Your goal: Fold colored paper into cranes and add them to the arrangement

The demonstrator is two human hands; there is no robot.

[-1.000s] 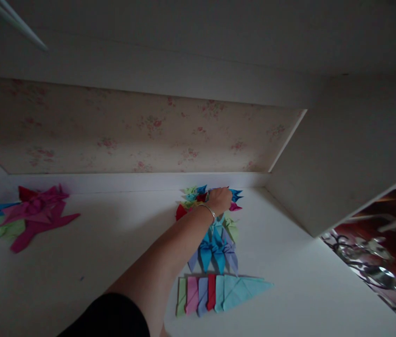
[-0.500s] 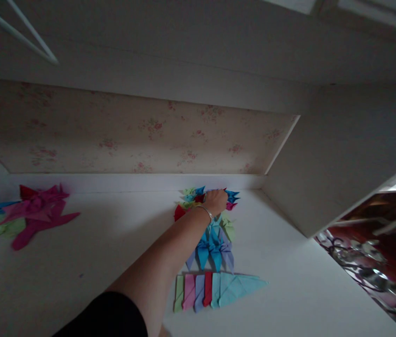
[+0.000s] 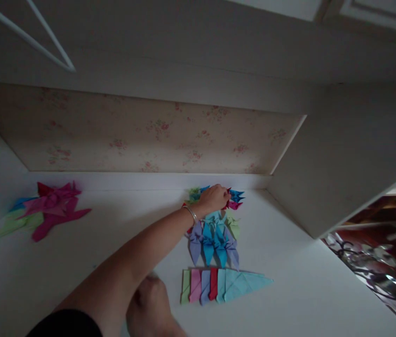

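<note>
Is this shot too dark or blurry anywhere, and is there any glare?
In the head view: dim overall, the overhead panel in shade; the right hand looks darker and softer than the left hand; a faint shadow lies on the white surface beside the reaching forearm; bright glare shows at the far right edge, above shiny, blurry items.

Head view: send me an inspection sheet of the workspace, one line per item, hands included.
Surface: white worktop, dim, with a small dark speck.
Things in work: folded paper pieces grouped toward the back; row of flat folded papers nearer.
Clutter: coloured paper pile at picture left.
Hands: left hand at the back pieces, grip unclear; right hand curled, contents hidden.
Cables: nothing seen.
Surroundings: floral panel behind; blurred shiny items at picture right.
</note>
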